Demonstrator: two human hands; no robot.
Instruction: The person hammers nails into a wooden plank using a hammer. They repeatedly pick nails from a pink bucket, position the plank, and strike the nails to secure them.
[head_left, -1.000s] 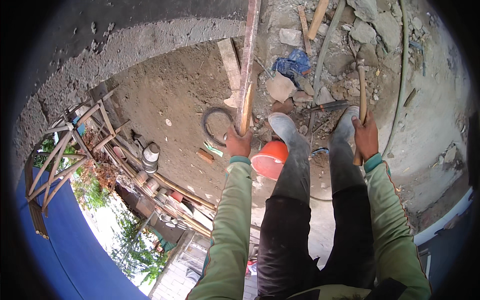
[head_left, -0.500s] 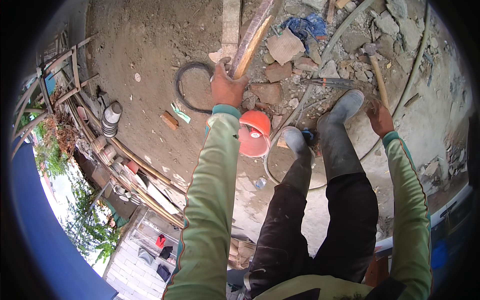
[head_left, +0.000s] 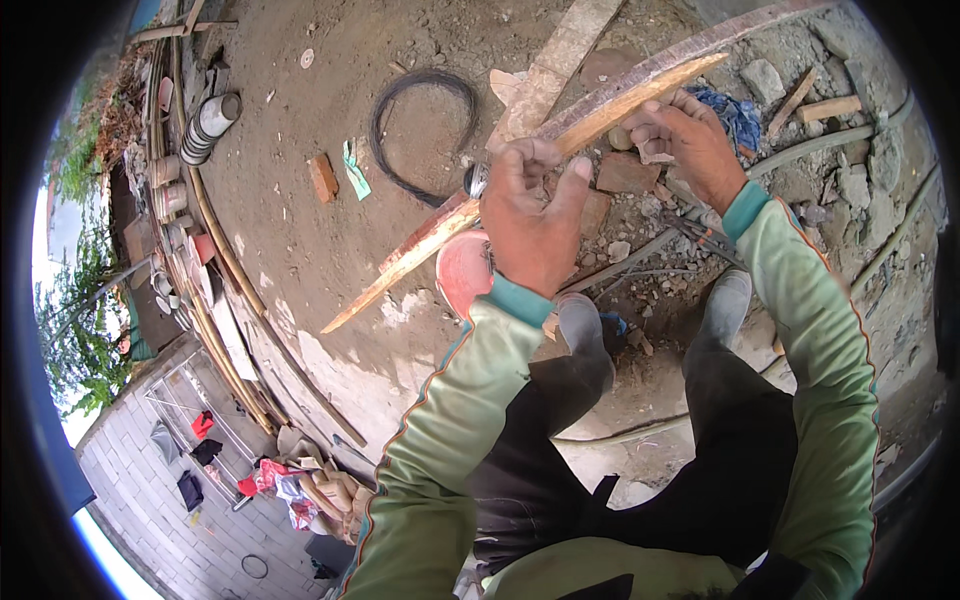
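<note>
A long, rough wooden plank (head_left: 640,95) with a pale split edge slants across in front of me, from near lower left to far upper right. My left hand (head_left: 540,225) is closed around its middle, thumb raised. Beside the plank's near edge is my right hand (head_left: 700,150), its fingers curled toward the thumb. Whatever those fingers hold, if anything, is too small to make out. Under the plank, next to my left wrist, a red helmet (head_left: 463,272) lies on the ground, partly hidden by my left hand and sleeve.
A coil of dark wire (head_left: 378,140), a brick piece (head_left: 323,178) and a flat board (head_left: 560,75) lie on the dirt. Broken rubble (head_left: 628,172), a blue cloth (head_left: 735,118) and a grey hose (head_left: 810,145) spread to the right. Stacked buckets (head_left: 213,118) stand at left.
My right hand has left the hammer's wooden handle and come up beside the plank. The plank now lies more crosswise, with my left hand at its middle. The view has shifted, and my feet are farther apart.
</note>
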